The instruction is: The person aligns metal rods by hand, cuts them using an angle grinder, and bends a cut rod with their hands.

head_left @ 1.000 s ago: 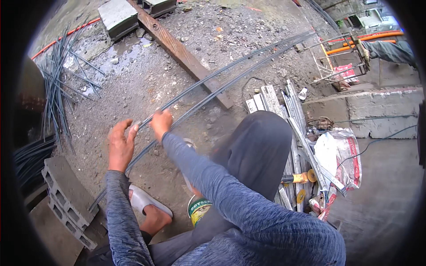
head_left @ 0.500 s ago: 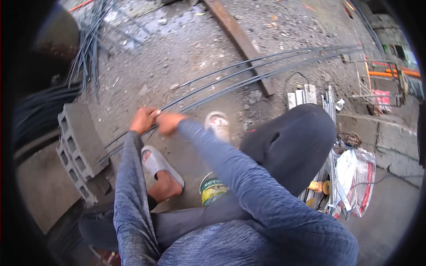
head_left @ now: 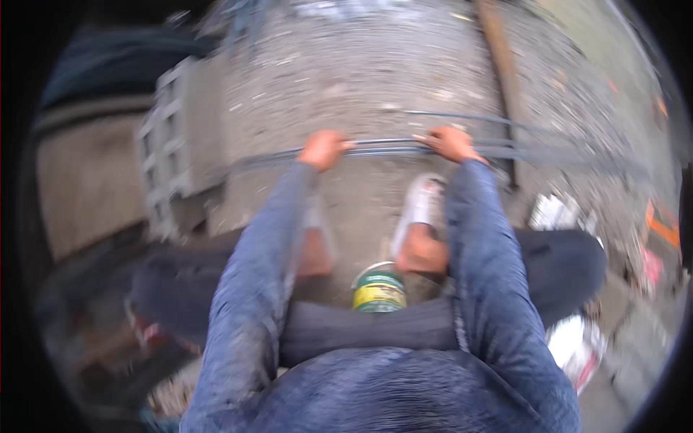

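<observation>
My left hand (head_left: pixel 325 149) and my right hand (head_left: pixel 448 144) are closed on long thin steel rods (head_left: pixel 388 144), spread apart along them in front of my feet. The rods lie crosswise, their ends blurred by motion, and pass over a brown wooden plank (head_left: pixel 498 50) on the right. My sandaled feet (head_left: pixel 422 209) are below the rods, partly hidden by my forearms. A green and yellow round can (head_left: pixel 379 285) sits between them, behind my dark trousered leg.
Hollow concrete blocks (head_left: pixel 198 126) stand at the left beside a flat board (head_left: pixel 90 173). Dark coiled rods (head_left: pixel 123 61) lie at upper left. Gravelly ground (head_left: pixel 361 65) stretches ahead. A white bag (head_left: pixel 574 343) and blurred debris are at the right.
My view has swung left, so the rods run more level. My hands, close together half a second ago, are now apart, the right one moved rightward along the rods.
</observation>
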A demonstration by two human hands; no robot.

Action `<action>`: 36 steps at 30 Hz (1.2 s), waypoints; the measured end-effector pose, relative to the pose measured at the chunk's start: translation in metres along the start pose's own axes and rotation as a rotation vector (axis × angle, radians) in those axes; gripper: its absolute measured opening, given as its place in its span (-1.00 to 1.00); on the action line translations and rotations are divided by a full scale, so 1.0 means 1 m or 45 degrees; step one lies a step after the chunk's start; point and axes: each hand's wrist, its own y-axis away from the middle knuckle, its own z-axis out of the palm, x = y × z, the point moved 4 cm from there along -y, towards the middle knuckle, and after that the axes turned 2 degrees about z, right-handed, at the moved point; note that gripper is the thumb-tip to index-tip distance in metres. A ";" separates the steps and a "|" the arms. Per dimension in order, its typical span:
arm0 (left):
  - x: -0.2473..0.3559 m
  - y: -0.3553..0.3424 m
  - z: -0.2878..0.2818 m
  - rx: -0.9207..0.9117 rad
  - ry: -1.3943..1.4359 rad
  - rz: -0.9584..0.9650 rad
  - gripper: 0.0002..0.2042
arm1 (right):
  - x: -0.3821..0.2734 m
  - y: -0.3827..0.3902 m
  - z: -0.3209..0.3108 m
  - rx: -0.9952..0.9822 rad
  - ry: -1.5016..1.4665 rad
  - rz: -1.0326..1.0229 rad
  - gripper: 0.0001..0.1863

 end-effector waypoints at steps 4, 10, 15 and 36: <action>0.013 -0.003 0.004 0.017 -0.086 -0.017 -0.71 | 0.022 -0.001 0.008 0.163 -0.109 -0.108 -0.50; -0.004 0.014 -0.013 0.009 -0.099 -0.110 -0.75 | -0.015 -0.006 0.015 0.061 -0.150 -0.050 -0.54; -0.026 0.015 -0.020 0.043 0.030 -0.139 -0.76 | -0.033 -0.011 0.020 0.049 -0.235 -0.056 -0.48; -0.104 0.034 -0.050 -0.039 0.254 -0.281 -0.72 | -0.108 -0.017 0.044 0.105 -0.134 -0.076 -0.53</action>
